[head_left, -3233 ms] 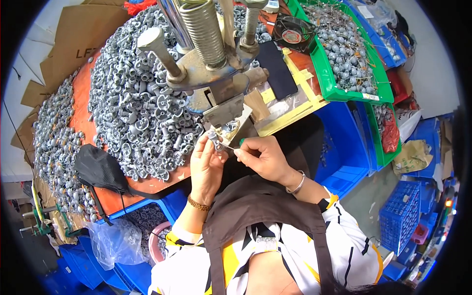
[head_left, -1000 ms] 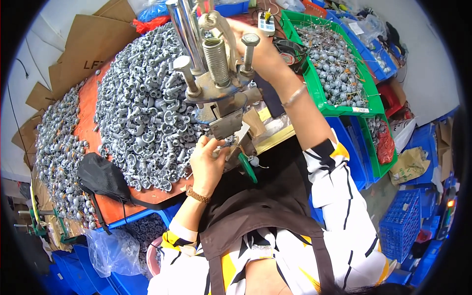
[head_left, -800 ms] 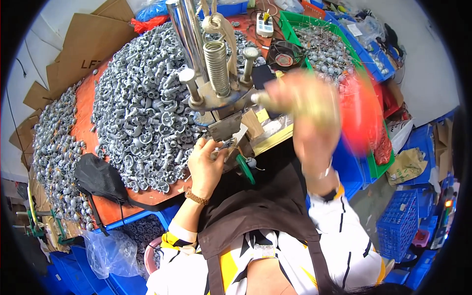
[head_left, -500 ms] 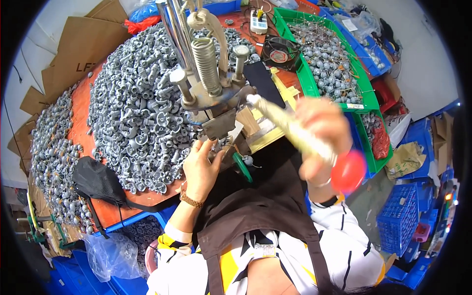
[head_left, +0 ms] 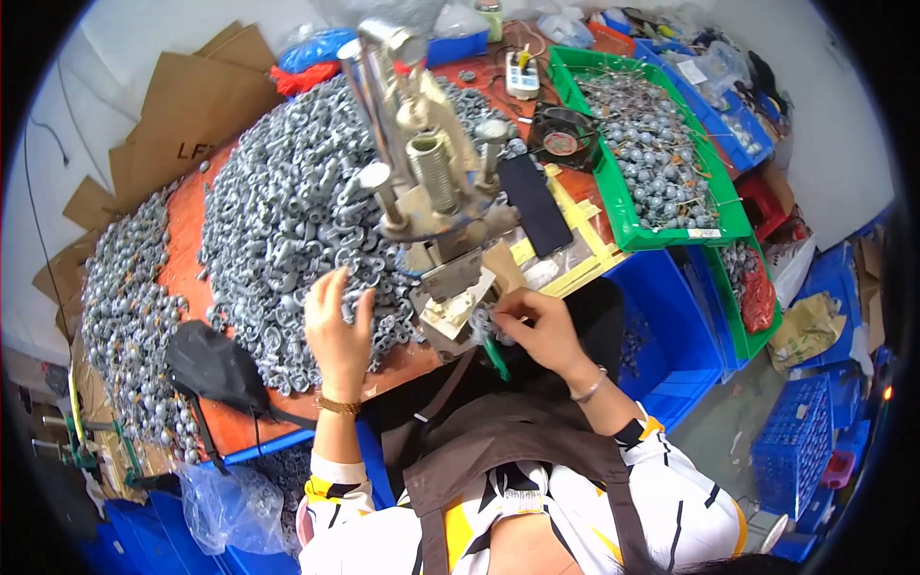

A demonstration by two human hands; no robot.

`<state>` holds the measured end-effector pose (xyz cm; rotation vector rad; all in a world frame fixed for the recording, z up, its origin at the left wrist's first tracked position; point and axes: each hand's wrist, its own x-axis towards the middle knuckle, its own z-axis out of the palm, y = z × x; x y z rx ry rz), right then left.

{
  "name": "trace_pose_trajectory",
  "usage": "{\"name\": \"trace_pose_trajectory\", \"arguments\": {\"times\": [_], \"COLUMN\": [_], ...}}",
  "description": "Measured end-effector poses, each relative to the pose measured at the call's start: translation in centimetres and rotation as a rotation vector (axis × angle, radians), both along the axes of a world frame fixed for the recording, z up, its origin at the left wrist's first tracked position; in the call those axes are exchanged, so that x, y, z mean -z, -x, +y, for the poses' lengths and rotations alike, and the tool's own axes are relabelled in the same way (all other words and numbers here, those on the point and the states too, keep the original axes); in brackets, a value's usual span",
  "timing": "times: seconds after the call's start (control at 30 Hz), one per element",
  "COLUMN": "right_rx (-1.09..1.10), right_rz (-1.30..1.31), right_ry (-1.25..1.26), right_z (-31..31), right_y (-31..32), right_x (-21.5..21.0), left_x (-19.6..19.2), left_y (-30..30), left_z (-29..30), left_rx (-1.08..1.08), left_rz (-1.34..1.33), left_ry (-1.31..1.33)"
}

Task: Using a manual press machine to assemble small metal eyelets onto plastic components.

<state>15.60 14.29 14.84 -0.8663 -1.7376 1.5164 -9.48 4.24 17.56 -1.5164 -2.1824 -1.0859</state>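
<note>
A metal hand press (head_left: 433, 177) with a chrome column and a coil spring stands at the bench's front edge. Under its head is a small fixture (head_left: 460, 309) with a pale piece in it and a green-handled part (head_left: 496, 359) below. Close to the fixture's right side my right hand (head_left: 543, 331) is closed, thumb and fingers pinched beside a small grey plastic part (head_left: 481, 328); what the pinch holds is hidden. My left hand (head_left: 339, 331) is raised at the near edge of a heap of grey plastic fittings (head_left: 287, 211), fingers apart, holding nothing.
A green tray (head_left: 623, 192) of grey round-headed parts with wires stands at the right, beside a small fan (head_left: 563, 142) and a dark phone-like slab (head_left: 535, 206). Blue bins (head_left: 685, 355) sit below the bench. A black bag (head_left: 216, 364) lies at the left front.
My right hand has let go of the press's red-knobbed lever and come in beside the fixture. My left hand has drawn away from the fixture to the left, toward the heap.
</note>
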Motion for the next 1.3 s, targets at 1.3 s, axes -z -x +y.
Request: {"name": "trace_pose_trajectory", "arguments": {"times": [1.3], "right_rx": [0.781], "right_rz": [-0.607], "right_ry": [-0.46], "right_z": [34.0], "right_y": [-17.8], "right_x": [-0.9], "left_x": [6.6], "left_y": [-7.1], "left_z": [2.5], "left_rx": [0.288], "left_rz": [-0.264], "left_ry": [0.088]}}
